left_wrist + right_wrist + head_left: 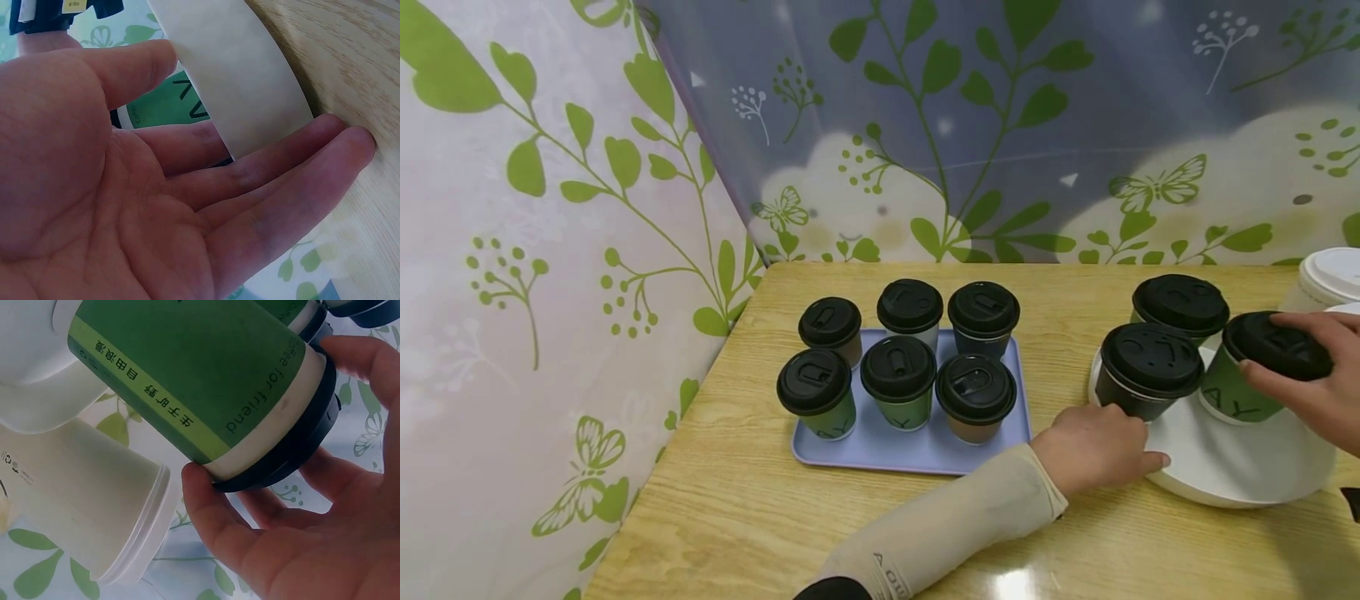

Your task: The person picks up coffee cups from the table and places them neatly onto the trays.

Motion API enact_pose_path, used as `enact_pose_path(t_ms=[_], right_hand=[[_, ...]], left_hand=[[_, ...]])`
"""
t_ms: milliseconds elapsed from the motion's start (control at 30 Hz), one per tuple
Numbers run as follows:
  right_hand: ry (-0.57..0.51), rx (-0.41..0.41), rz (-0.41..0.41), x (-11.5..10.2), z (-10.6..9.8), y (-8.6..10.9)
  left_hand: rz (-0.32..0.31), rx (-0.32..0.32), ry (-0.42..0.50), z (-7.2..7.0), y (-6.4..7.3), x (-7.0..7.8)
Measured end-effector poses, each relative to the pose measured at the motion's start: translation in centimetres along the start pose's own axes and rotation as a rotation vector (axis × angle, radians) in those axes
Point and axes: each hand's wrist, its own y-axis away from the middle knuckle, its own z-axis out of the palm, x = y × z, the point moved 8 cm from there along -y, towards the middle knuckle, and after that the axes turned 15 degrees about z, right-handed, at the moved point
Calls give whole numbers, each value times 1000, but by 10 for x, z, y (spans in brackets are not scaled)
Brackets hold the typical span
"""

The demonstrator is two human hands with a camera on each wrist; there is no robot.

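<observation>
At the right of the head view my right hand (1318, 383) grips a green paper coffee cup (1232, 392) by its black lid. The right wrist view shows thumb and fingers around the lid edge of this green cup (206, 375). The cup is over a round white tray (1232, 497). My left hand (1093, 450) holds the near left rim of this tray, and in the left wrist view the thumb and index finger meet the white wall (231, 69). A dark cup (1131, 402) and another black-lidded cup (1180, 304) stand on the tray's left side.
Left of my left hand, a lilac rectangular tray (887, 457) bears several black-lidded cups in two rows. White cups (1333, 279) stand at the far right edge. A leaf-patterned curtain (1000, 125) closes off the table's back, another the left side.
</observation>
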Motion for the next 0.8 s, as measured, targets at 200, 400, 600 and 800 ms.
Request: enact_pose_path(t_ms=[200,400,600,800], right_hand=[[14,3,2,26,14,-19],[43,-32,18,-5,-2,-3],[32,-41,8,2,2,-8],[6,-11,11,-11,-12,-1]], left_hand=[[-2,-6,2,1,-1,-1],[-11,-11,16,2,0,0],[-12,2,20,1,1,-1],[-18,-8,17,0,1,-2]])
